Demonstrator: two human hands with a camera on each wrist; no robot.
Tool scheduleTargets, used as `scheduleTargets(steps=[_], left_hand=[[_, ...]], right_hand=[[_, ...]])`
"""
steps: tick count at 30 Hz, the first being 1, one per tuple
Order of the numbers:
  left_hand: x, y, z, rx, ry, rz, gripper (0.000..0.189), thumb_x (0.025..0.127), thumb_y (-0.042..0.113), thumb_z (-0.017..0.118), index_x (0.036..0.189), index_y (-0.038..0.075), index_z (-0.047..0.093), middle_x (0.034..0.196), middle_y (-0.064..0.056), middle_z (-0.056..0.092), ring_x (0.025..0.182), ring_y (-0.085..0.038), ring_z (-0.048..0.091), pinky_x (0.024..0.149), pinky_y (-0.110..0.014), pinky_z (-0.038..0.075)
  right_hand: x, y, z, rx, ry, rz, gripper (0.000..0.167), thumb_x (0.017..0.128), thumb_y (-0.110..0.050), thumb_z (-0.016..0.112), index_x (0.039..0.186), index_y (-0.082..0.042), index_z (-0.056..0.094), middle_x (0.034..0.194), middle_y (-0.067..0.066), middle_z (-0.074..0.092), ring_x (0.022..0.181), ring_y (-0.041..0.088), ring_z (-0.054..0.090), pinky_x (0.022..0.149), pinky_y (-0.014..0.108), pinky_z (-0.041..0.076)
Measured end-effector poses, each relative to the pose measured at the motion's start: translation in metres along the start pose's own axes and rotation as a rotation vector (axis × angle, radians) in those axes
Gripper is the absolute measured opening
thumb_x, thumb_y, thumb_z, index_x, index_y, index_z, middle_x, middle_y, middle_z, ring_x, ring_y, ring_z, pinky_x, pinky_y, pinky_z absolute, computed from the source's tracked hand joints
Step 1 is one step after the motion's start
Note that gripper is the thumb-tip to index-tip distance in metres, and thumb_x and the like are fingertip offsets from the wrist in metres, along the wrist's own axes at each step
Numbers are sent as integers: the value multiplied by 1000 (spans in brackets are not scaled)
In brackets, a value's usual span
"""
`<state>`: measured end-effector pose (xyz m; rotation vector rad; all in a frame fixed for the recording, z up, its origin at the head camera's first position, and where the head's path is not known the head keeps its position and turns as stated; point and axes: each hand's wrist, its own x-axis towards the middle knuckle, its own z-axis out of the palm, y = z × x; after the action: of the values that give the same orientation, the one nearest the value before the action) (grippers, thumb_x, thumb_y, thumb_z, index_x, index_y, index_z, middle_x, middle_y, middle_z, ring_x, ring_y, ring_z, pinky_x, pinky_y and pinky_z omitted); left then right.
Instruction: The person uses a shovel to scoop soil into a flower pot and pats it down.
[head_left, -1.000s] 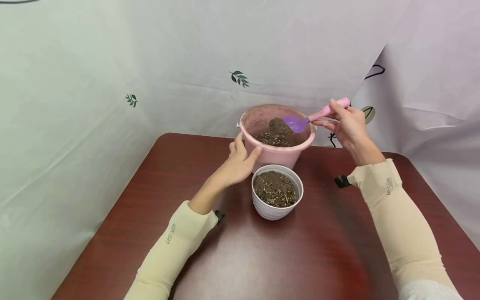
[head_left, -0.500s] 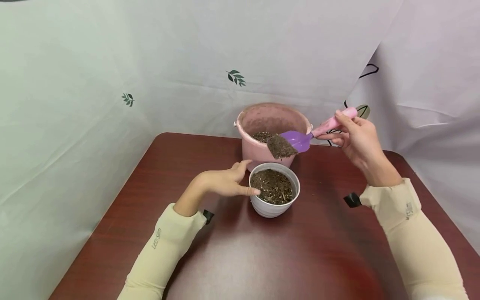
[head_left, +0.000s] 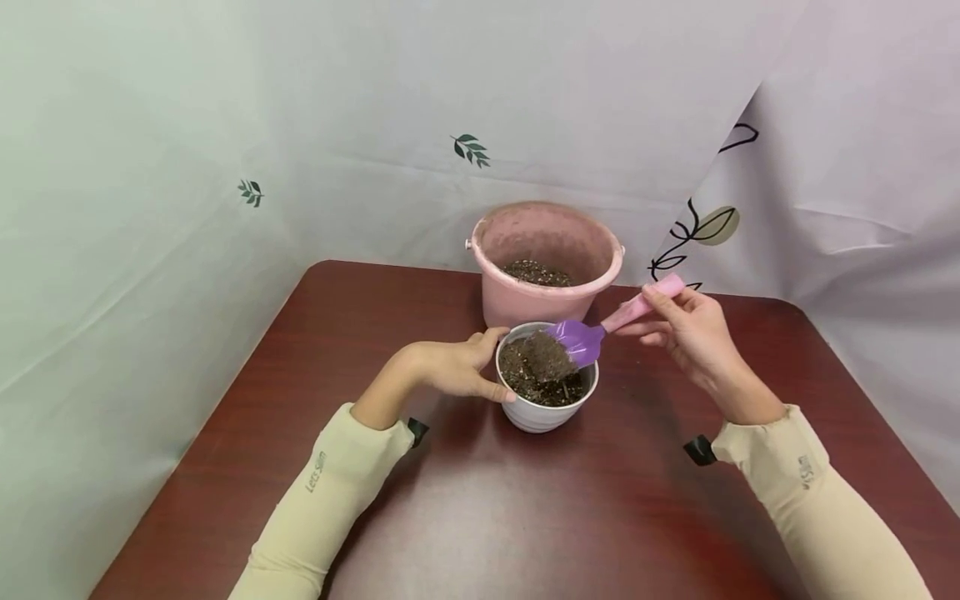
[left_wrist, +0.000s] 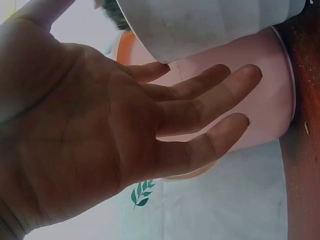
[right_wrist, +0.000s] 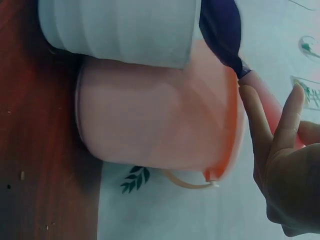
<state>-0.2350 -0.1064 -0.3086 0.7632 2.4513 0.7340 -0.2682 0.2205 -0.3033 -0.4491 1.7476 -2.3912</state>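
Observation:
My right hand [head_left: 701, 337] holds a garden trowel [head_left: 581, 340] by its pink handle. The trowel's purple blade, loaded with dark soil, tilts down over the white ribbed flower pot [head_left: 540, 417]. Loose soil [head_left: 528, 383] lies in that pot. With fingers extended, my left hand [head_left: 453, 368] rests along the pot's left side, thumb at the near rim. In the left wrist view its fingers [left_wrist: 200, 107] look fairly straight beside the pot. The right wrist view has the trowel handle [right_wrist: 265, 97] between the right hand's fingers.
Directly behind the pot stands a pink bucket [head_left: 517, 304] with more soil inside. Both containers are on a dark red-brown table [head_left: 480, 517]. White cloth [head_left: 360, 108] with leaf prints hangs along the back and sides. A few crumbs lie on the tabletop.
The loaded trowel came out of the bucket and moved toward me, down over the white pot. My left hand left the bucket's rim and settled at the pot's left side.

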Motion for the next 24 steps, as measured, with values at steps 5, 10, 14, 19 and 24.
scheduleTargets(steps=[5,10,14,19,24], left_hand=[[-1,-1,2,-3,8,-4,99,90,45,70,155,7,7,153,-23,24,144,-28,24,115,-44,25],[-2,1,2,-1,8,-5,99,90,46,70,155,7,7,153,-23,23,144,-28,23,115,-44,25],[-2,1,1,1,7,-4,98,91,45,69,155,6,6,153,-24,23,144,-29,23,115,-44,25],[-1,1,1,10,3,-5,98,90,45,69,155,6,6,152,-24,24,144,-28,24,115,-44,25],[0,0,1,22,2,-3,98,91,45,69,155,6,6,153,-24,24,144,-28,24,115,-44,26]], right_hand=[[-2,6,5,-110,55,-6,11,96,-14,67,99,-3,66,88,9,76,74,22,74,53,26,55],[-2,2,3,-137,49,-38,10,96,-12,66,99,-3,65,88,9,76,72,23,74,51,27,54],[0,-6,0,-141,27,-71,10,96,-10,65,96,-1,64,90,11,76,71,26,74,49,27,54],[2,-15,0,-197,10,-94,9,97,-9,63,95,0,64,89,13,76,71,26,74,47,28,53],[3,-22,0,-253,1,-136,7,97,-6,63,98,1,63,88,11,76,70,25,74,44,30,52]])
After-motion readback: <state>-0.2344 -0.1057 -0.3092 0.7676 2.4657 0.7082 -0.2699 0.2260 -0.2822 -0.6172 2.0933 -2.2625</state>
